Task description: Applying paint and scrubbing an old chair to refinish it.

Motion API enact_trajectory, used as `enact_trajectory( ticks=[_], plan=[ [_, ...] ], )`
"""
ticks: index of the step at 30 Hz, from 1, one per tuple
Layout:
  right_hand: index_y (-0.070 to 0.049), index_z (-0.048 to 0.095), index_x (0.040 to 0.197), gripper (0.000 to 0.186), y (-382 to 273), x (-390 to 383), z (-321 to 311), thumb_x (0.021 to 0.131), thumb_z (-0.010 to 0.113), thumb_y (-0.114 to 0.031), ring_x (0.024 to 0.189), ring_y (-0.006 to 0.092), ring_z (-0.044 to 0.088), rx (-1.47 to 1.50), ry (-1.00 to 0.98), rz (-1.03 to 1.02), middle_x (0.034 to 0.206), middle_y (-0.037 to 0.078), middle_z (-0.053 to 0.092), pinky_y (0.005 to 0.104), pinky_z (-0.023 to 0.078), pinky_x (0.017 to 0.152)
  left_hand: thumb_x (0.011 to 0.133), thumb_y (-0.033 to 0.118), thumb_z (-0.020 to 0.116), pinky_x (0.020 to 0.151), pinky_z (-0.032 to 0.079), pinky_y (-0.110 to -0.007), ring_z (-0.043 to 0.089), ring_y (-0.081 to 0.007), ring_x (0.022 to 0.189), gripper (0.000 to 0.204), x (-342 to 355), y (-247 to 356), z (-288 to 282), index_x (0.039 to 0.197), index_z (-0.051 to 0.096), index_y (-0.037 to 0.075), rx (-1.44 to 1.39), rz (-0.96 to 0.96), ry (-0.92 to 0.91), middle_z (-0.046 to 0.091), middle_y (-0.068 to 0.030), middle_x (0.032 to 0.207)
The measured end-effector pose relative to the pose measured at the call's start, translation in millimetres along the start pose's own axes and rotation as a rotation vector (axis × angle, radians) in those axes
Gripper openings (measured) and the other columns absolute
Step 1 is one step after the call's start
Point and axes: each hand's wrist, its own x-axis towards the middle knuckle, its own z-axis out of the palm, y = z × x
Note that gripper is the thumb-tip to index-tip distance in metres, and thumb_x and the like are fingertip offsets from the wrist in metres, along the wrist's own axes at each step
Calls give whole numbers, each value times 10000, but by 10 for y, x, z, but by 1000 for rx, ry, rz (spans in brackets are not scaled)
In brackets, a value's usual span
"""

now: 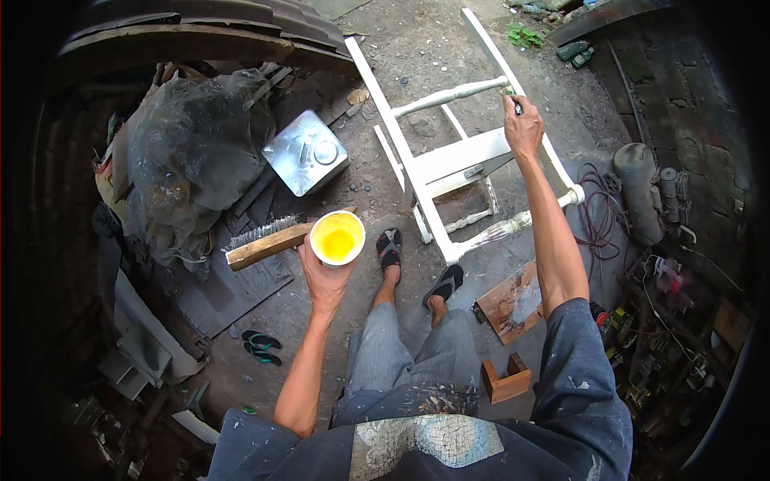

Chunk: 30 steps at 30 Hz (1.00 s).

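Observation:
My left hand [325,280] is closed around a white cup [338,238] with yellow liquid in its bottom. A wire brush [273,244] with a wooden back runs behind the cup, its bristles facing up and left; the same hand seems to hold it. Ahead and to the right stands a white-painted wooden chair frame [461,156] with turned rungs. At its right upright, my right hand [523,128] is closed on a small tool with a dark handle end, probably a paintbrush. Fingers hide most of that tool, and its tip lies against or close to the upright.
A square metal can [306,152] stands left of the chair. Clear plastic sheeting [196,144] covers a pile at far left. Sandals [262,347] lie on the floor. At right are a stained board [513,303], a wooden block [507,379], a coiled hose [597,208] and a grey tank [638,192].

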Motion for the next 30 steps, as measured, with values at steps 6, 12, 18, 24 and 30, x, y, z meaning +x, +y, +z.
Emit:
enact_trajectory(
  ticks=[6, 12, 18, 24, 30],
  plan=[
    [-164, 706, 1037, 258, -303, 9, 117, 890, 661, -371, 922, 316, 615, -4, -134, -218, 967, 133, 621, 445, 493, 803, 686, 121, 874, 948, 436, -365, 560, -273, 1093, 658, -11, 4, -15, 1227, 521, -1, 55, -9, -39, 543, -136, 1153],
    [-136, 690, 1032, 253, -177, -119, -23, 879, 681, -337, 898, 296, 609, -128, -136, -270, 937, 123, 590, 437, 514, 734, 691, 130, 875, 947, 445, -362, 565, -263, 1102, 675, -18, -10, -6, 1241, 508, -4, 57, -4, -41, 542, -132, 1165],
    [-113, 669, 1025, 245, -532, -301, -22, 887, 674, -314, 906, 320, 625, -99, -386, -312, 979, 151, 586, 442, 521, 732, 697, 132, 870, 949, 445, -363, 564, -260, 1115, 675, -40, -53, -30, 1248, 506, -4, 55, -21, -43, 540, -134, 1182],
    [-104, 666, 1025, 268, -557, -340, -74, 910, 640, -344, 891, 343, 633, -80, -315, -312, 982, 145, 606, 458, 518, 752, 652, 77, 849, 948, 416, -395, 534, -297, 1076, 673, -10, 84, 36, 1238, 523, 24, 16, -5, -59, 566, -132, 1152],
    [-121, 687, 1056, 258, -840, -585, -467, 918, 642, -335, 875, 297, 651, 20, -550, -340, 976, 133, 624, 440, 520, 745, 630, 57, 849, 944, 409, -404, 527, -326, 1068, 664, -78, 113, 44, 1218, 541, 34, 34, 49, -66, 578, -143, 1130]
  ],
)
